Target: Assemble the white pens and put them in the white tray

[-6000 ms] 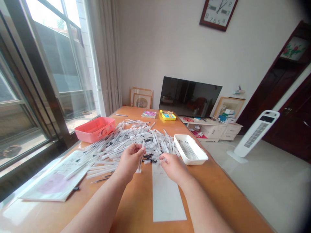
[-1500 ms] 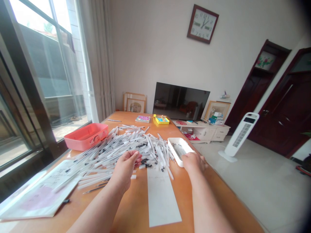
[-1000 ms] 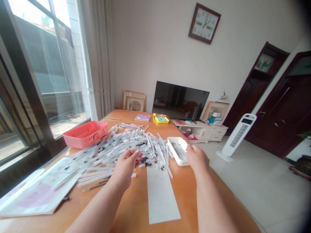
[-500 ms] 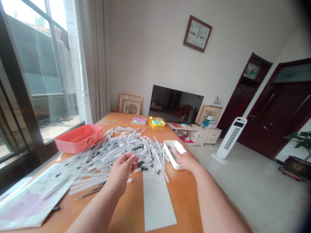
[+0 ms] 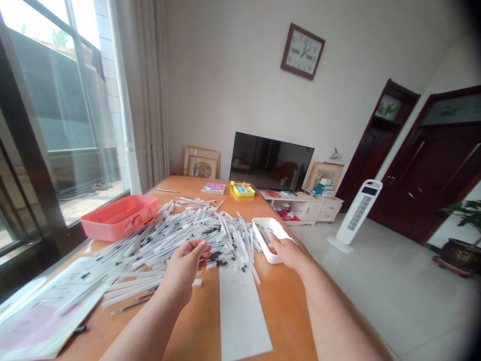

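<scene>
My left hand (image 5: pixel 189 263) is closed in a pinch at the near side of a large pile of clear pen barrels (image 5: pixel 180 228) with black bits among them. What its fingertips hold, if anything, is too small to make out. My right hand (image 5: pixel 288 251) reaches over the right side of a white tray (image 5: pixel 273 260). Its thumb and fingertips are together inside, at small slim parts (image 5: pixel 264 233) lying there; anything pinched is hidden. Below the pile lies a white paper strip (image 5: pixel 242 321). Dark refills (image 5: pixel 130 306) lie left of my left forearm.
A pink bin (image 5: pixel 120 220) stands left of the pile. A booklet with a pink patch (image 5: pixel 41 311) lies at the near left, partly under barrels. At the far end are a yellow box (image 5: pixel 243 190), a colourful booklet (image 5: pixel 213 188) and a pen (image 5: pixel 167 190).
My right hand's fingertips have shifted slightly inside the white tray. My left hand keeps its pinch near the pile. The whole view has moved a little.
</scene>
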`<move>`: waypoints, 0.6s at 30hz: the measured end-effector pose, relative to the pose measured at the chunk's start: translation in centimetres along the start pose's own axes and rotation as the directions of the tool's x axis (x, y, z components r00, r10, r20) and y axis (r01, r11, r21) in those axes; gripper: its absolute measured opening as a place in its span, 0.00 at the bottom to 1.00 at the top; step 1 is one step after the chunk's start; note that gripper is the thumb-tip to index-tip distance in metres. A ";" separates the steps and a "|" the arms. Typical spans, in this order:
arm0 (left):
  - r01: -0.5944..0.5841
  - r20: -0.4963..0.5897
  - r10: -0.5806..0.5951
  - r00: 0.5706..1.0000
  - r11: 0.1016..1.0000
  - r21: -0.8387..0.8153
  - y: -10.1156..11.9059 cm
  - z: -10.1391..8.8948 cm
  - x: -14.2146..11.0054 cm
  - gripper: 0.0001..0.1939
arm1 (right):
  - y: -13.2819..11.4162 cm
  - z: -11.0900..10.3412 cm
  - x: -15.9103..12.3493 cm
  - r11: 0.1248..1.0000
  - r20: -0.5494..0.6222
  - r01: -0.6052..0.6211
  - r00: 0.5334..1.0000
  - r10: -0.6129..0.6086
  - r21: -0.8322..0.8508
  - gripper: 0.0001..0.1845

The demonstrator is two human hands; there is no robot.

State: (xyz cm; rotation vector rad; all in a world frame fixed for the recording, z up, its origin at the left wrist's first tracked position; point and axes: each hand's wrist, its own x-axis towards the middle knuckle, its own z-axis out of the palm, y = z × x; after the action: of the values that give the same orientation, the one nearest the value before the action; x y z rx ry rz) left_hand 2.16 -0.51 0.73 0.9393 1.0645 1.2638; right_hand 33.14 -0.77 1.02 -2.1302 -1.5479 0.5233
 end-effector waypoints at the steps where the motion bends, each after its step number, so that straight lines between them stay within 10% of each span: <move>1: 0.000 -0.002 0.000 1.000 1.000 -0.001 0.0 0.0 0.0 0.21 | 0.0 -0.3 0.0 1.000 -0.017 -0.006 1.000 0.006 0.000 0.45; 9: -0.010 -0.006 0.010 1.000 1.000 -0.008 0.1 0.0 -0.2 0.23 | -0.8 -1.5 1.1 0.916 -0.026 -0.121 0.992 0.120 -0.383 0.43; 18: -0.006 -0.010 0.006 1.000 1.000 0.004 0.2 0.0 -0.1 0.22 | -1.3 -0.8 1.9 0.936 -0.008 -0.068 0.998 0.069 -0.346 0.39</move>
State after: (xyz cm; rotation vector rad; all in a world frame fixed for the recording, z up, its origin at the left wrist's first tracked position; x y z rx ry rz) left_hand 2.07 -0.60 0.93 0.9406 1.0733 1.2734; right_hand 33.17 1.29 2.33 -2.4516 -1.6738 0.2922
